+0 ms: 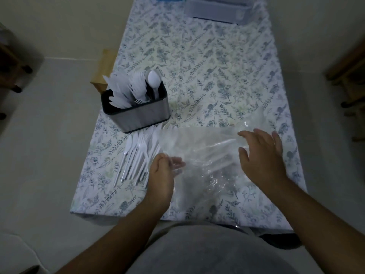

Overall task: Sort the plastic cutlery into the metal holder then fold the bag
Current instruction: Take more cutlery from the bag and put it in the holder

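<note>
A home dining spot: floral tablecloth (197, 62), wooden chairs (347, 76) beside it.

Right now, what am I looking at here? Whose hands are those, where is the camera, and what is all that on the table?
There is no machine here. A person wears a camera on the head, so the one picture looks down over their own arms at a table covered with a leaf-patterned cloth.

The left hand pinches the near edge of a clear plastic bag that lies spread on the table. The right hand is open, fingers spread, over the bag; whether it touches is hard to tell.

A metal holder stands to the left, already holding white knives, forks and one spoon. A loose pile of white forks lies in front of it, not yet sorted. A pale tray sits at the far end.
</note>
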